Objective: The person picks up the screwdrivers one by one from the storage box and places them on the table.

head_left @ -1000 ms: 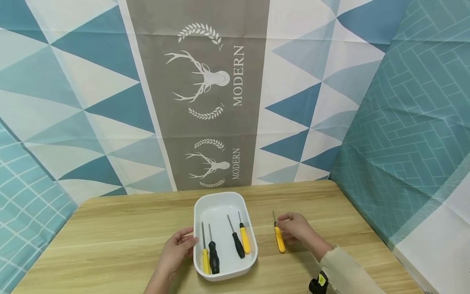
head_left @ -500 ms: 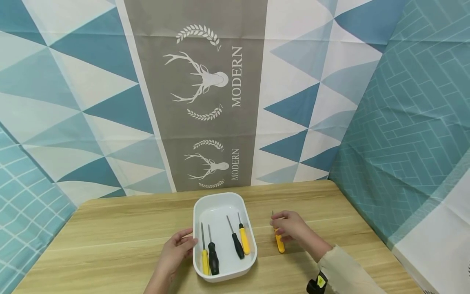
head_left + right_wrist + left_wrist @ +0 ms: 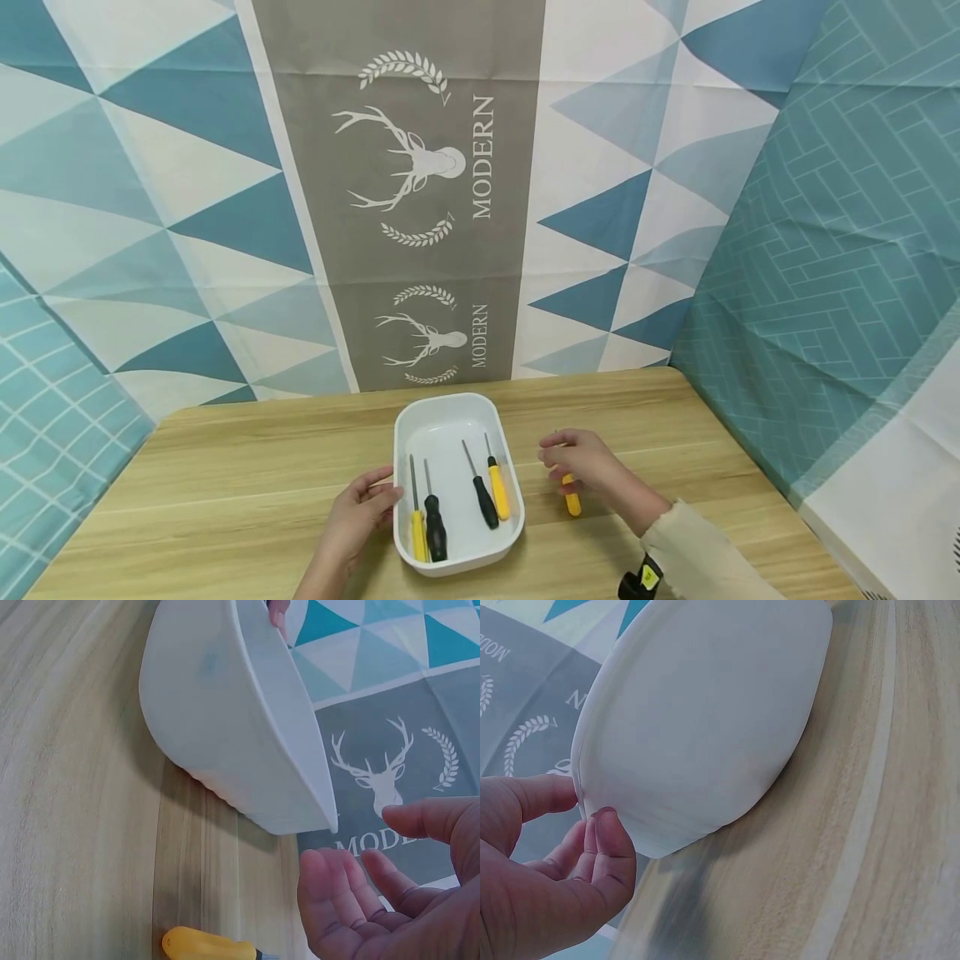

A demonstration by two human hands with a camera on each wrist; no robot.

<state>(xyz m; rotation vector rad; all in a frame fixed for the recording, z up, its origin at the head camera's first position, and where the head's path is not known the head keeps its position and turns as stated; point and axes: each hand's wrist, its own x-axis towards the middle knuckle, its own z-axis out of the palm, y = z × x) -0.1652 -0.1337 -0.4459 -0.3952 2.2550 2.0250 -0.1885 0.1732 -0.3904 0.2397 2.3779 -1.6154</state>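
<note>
White round-cornered box (image 3: 448, 427) holds 4 slim screwdrivers (image 3: 436, 530)

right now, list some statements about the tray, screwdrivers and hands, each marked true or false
1. The white tray holds four screwdrivers. True.
2. The left hand is apart from the tray. False: the left hand pinches its rim.
3. One yellow-handled screwdriver lies on the wood-grain table, outside the tray. True.
4. The right hand grips a screwdriver. False: the right hand holds nothing.
5. The tray holds two black-handled screwdrivers. True.
</note>
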